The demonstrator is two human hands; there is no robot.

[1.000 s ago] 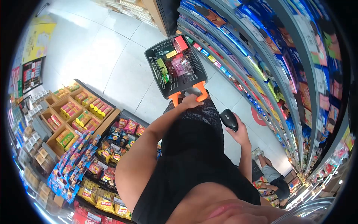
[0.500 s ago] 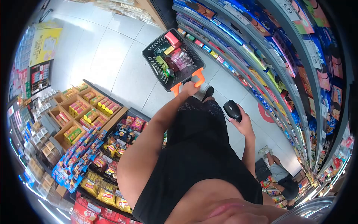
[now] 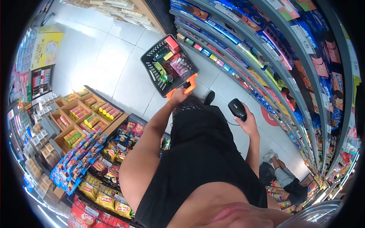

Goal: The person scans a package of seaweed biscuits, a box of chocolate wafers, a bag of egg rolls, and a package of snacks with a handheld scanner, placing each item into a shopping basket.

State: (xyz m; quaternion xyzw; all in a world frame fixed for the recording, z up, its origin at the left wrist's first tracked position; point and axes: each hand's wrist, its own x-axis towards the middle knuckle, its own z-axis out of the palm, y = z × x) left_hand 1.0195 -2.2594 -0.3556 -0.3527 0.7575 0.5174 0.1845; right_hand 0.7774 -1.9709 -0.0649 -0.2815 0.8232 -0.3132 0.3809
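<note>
My left hand (image 3: 177, 98) is closed around the orange handle (image 3: 191, 80) of a black shopping basket (image 3: 150, 70), which hangs in front of my legs. Inside the basket lie a red package (image 3: 172, 44), a clear bag with purple contents (image 3: 181, 65), a green package (image 3: 159, 69) and other small goods. A black rounded handheld device (image 3: 237, 109) with a thin cable below it is in my right hand (image 3: 249, 121), fingers wrapped around its side. Part of my left hand's grip is hidden by the angle.
Tall shelves of blue snack packs (image 3: 262, 41) curve along the right. On the left stand a wooden divided display of canisters (image 3: 78, 110) and racks of bagged snacks (image 3: 108, 199). Behind on the right is another person (image 3: 285, 178). Pale floor tiles (image 3: 125, 64) run ahead.
The basket and my left hand have shifted slightly left and lower in view. The right shelves have shifted left. Both hands keep their holds.
</note>
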